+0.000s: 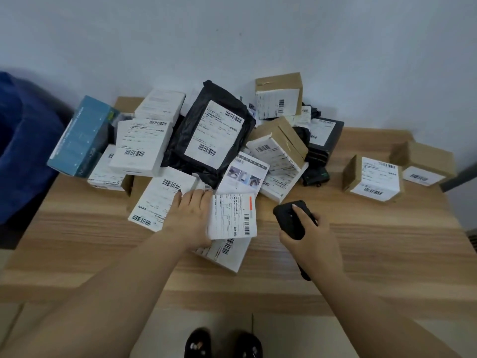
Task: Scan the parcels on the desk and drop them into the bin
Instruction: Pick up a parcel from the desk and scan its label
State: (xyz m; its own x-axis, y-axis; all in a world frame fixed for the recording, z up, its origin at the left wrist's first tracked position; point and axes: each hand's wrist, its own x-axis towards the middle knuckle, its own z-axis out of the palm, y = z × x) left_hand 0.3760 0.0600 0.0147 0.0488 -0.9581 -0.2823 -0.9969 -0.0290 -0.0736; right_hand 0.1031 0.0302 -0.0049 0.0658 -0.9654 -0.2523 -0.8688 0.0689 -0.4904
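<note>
The left hand (189, 215) lies flat, fingers straight, on a white parcel (232, 215) at the near edge of the pile, while the right hand (307, 233), just right of it, grips a black scanner (289, 218) over the wooden desk (361, 241). Beyond them the heap holds one large black bag (214, 135), one teal box (80, 138) far left, and two brown boxes (374, 178) apart at right. A blue bin (23, 140) stands left of the desk.

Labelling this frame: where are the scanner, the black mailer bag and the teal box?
scanner (289, 218), head view, its black top face.
black mailer bag (178, 140), head view, bare plastic left of its label.
teal box (80, 138), head view, its long side.
</note>
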